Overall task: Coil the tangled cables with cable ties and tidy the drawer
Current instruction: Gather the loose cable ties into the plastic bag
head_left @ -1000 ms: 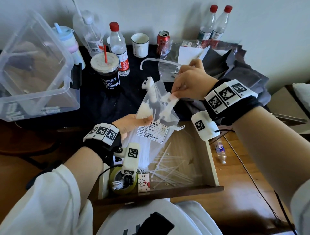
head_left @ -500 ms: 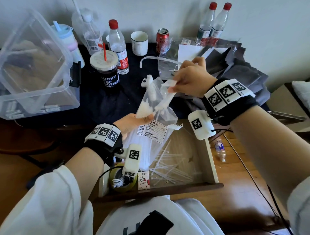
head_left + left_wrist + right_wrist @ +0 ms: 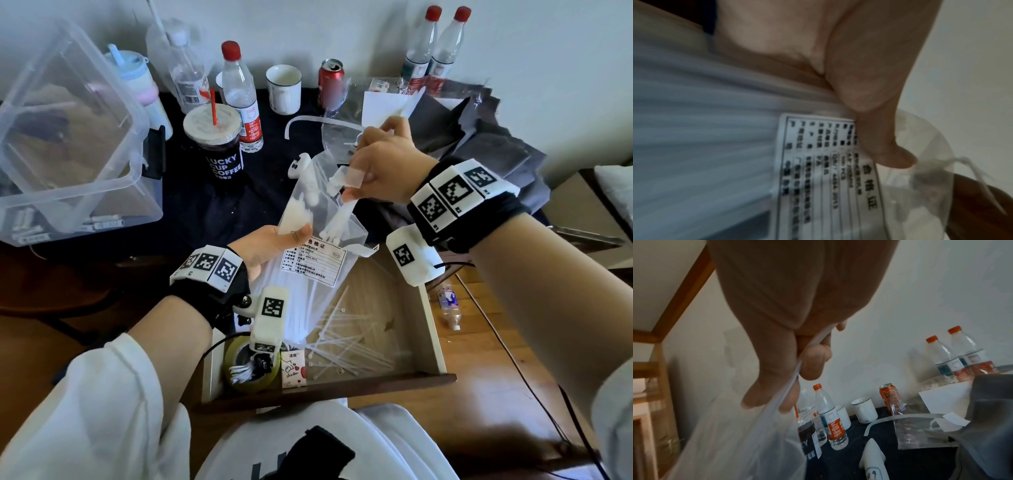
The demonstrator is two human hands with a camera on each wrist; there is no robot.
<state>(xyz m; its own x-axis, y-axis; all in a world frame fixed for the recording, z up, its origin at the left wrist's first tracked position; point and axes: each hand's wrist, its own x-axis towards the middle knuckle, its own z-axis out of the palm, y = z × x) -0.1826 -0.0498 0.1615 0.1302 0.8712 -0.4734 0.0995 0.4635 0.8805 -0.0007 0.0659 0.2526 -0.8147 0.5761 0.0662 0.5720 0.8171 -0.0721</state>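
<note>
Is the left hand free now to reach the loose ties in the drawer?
Probably not yet. The left hand grips the bag, and the bag hangs over the drawer. The loose ties lie uncovered, so once the bag is put down the way looks free.

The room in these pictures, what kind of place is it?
Probably a home room or small office: a cluttered table with water bottles, a coffee cup and a mug, over an open wooden drawer.

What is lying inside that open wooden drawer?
In the drawer lie loose white cable ties, a roll of tape with a white cable coiled inside, and a small card. The bag of ties and the left hand cover its back left part.
</note>
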